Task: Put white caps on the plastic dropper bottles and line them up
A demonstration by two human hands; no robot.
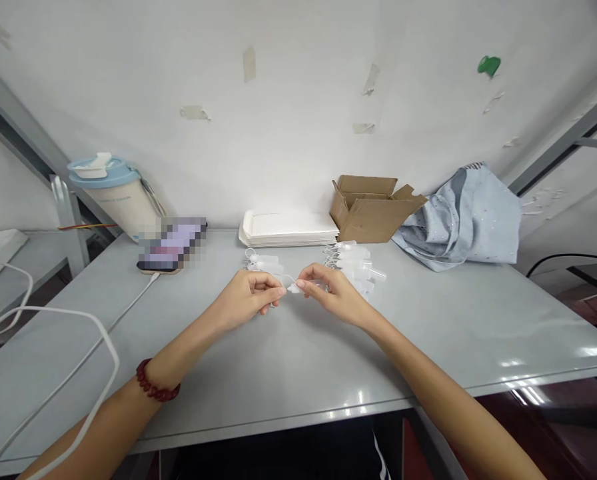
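Above the middle of the grey table [273, 367], my two hands meet at a small white piece with a thin white cord [289, 277]. My right hand [331, 293] pinches the small white piece [293, 289] between thumb and fingertips. Close against its left end, my left hand [258, 297] is closed in a pinch; what it grips, perhaps the cord, is too small to tell. Just behind my left hand lie a few translucent white tubes with string loops [264, 261]. A larger pile of similar tubes [363, 263] sits behind my right hand.
A stack of white envelope-like sheets [291, 230] lies by the wall, beside an open cardboard box [371, 220]. Light blue cloth [468, 227] is bunched at the right. On the left are a tumbler [118, 197], a phone [173, 247] and its white cable [103, 340].
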